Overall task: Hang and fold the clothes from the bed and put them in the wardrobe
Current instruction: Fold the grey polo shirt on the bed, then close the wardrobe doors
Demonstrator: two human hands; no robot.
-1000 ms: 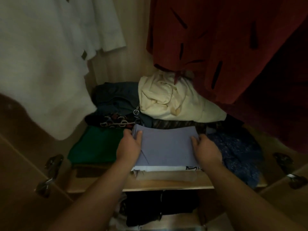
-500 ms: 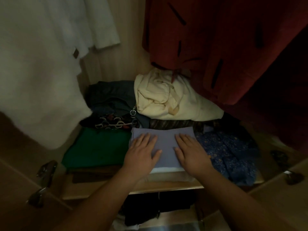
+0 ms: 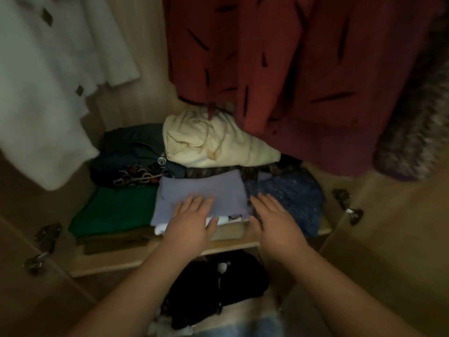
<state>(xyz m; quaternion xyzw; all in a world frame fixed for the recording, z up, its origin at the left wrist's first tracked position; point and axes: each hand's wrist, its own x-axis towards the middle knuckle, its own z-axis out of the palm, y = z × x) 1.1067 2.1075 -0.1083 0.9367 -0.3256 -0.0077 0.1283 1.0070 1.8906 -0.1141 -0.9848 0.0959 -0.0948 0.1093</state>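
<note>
Off the lilac fold [image 3: 202, 190] on the shelf [image 3: 136, 260] the right hand [image 3: 274, 222] had slid to its 3 o'clock, fingers straight, while the left hand [image 3: 192, 222] lay flat on its 6 o'clock edge.

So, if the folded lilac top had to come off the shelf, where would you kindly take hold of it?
I would take the folded lilac top by its left and right edges, coming from the open front of the shelf. It lies flat between the green pile and the blue patterned cloth, so slipping under both sides probably works best.
</note>
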